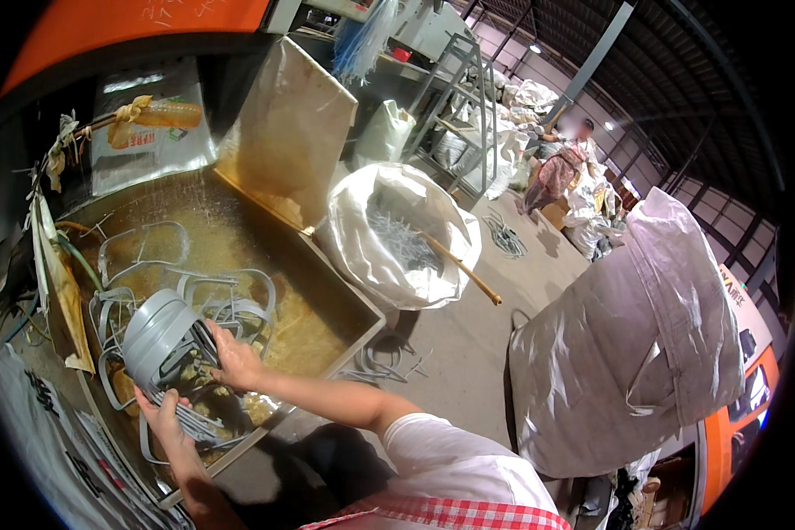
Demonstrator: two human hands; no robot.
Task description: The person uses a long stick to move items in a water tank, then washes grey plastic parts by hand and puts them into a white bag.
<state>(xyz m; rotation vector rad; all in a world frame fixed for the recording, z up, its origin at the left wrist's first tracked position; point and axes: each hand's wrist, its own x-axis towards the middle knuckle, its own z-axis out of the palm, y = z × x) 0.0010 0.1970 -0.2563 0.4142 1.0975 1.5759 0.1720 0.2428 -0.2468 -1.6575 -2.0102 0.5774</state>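
Orange panel [141, 40] handwritten; left hand [166, 422], right hand [233, 357] hold grey piece [155, 331].

The person wears a plain white shirt [481, 468] of soft cloth, marked by shallow folds and brighter where light falls on the shoulder. The short right sleeve [408, 431] has a loose, open end, leaving the right forearm [327, 397] bare. A strip of red-and-white checked cloth [468, 511], patterned in small squares, crosses the shirt at the lower edge of view. The left forearm [196, 484] is bare, as are the left hand [165, 421] and right hand [236, 361].
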